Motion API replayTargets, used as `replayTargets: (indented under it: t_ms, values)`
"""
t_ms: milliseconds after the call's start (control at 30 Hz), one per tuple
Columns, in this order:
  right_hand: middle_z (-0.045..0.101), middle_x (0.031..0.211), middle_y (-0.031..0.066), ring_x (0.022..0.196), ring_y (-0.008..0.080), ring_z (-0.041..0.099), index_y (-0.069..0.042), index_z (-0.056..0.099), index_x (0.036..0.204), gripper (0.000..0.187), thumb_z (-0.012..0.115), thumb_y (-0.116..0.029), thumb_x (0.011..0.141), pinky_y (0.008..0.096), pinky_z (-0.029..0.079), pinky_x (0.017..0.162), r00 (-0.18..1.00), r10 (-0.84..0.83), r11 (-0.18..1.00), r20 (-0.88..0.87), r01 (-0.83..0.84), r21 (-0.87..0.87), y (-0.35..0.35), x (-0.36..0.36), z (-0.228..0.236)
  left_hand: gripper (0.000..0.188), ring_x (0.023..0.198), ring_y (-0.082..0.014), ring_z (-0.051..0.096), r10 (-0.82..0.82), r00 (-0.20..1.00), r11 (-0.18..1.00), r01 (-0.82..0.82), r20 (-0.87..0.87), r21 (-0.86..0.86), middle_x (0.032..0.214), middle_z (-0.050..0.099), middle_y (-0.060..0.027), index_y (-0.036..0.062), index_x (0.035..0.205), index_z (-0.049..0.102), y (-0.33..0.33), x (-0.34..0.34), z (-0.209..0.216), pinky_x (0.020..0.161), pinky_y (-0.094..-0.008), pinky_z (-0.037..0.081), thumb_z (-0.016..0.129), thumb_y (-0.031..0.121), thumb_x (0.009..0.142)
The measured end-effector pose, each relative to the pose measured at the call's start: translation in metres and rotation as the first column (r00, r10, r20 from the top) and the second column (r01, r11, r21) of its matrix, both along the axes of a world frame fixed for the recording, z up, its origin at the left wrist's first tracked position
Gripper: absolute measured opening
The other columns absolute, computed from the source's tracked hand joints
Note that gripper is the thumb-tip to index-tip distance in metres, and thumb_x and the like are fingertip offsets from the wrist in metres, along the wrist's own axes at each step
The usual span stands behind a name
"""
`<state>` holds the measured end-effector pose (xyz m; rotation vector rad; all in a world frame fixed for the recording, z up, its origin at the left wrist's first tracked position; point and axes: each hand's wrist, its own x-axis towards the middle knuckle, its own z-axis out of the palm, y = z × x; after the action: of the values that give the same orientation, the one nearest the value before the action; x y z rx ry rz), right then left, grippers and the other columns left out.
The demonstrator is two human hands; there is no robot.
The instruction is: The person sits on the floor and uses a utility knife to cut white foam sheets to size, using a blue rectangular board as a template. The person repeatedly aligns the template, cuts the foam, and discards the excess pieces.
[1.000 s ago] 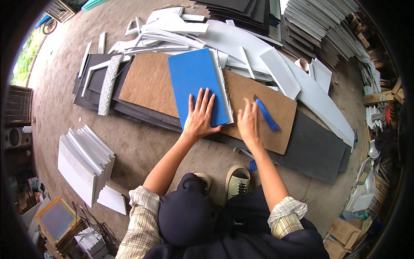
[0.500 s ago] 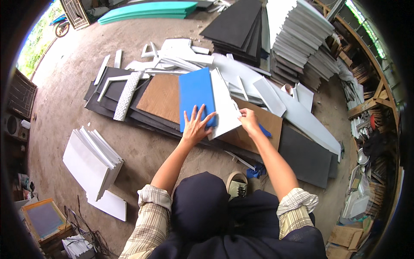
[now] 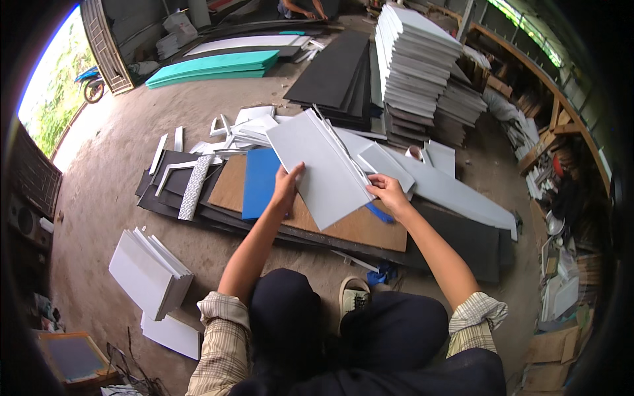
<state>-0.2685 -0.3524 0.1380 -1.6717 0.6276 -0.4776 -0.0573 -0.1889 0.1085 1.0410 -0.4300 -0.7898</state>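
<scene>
Between my two hands a white foam sheet is held up, tilted, above a brown board. My left hand grips its left edge, with the thumb on top and the fingers hidden underneath. My right hand pinches its right edge, where a thin strip of the edge looks uneven. Just left of the sheet, a blue sheet lies flat on the brown board, partly behind my left wrist. Another bit of blue shows beneath the white sheet near my right hand.
Black sheets lie under the board. White offcuts and a textured white strip are scattered behind and left. White sheets are stacked on the floor at left. A tall white stack rises at the back; another person's hands show beyond.
My left hand has left the blue sheet and now grips the white sheet's left edge. The white sheet has been lifted and turned flatter toward me. The view has tipped up.
</scene>
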Motion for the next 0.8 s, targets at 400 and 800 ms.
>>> replayTargets:
  t_ms: [400, 800]
  values:
    - [0.049, 0.098, 0.0159, 0.096, 0.0336, 0.047, -0.004, 0.052, 0.103, 0.034, 0.065, -0.008, 0.072, 0.0415, 0.039, 0.083, 0.905, -0.302, 0.671, -0.301, -0.022, -0.741, -0.039, -0.032, -0.155, 0.039, 0.096, -0.0143, 0.052, 0.27, 0.912, 0.953, -0.298, 0.31, 0.048, 0.104, 0.054, -0.0079, 0.005, 0.117, 0.041, 0.008, -0.001, -0.048, 0.083, -0.0282, 0.043, 0.059, 0.016, 0.085]
    - [0.047, 0.091, 0.0114, 0.072, 0.0208, 0.054, -0.002, 0.05, 0.105, 0.029, 0.044, -0.024, 0.087, 0.0311, 0.044, 0.058, 0.983, -0.144, 0.972, -0.114, 0.162, 0.168, -0.07, -0.024, -0.117, 0.035, 0.091, -0.013, 0.054, 0.238, 0.888, 0.959, -0.278, 0.392, 0.048, 0.098, 0.058, -0.0056, 0.0032, 0.107, 0.05, 0.012, 0.004, -0.024, 0.078, -0.026, 0.044, 0.066, 0.014, 0.078]
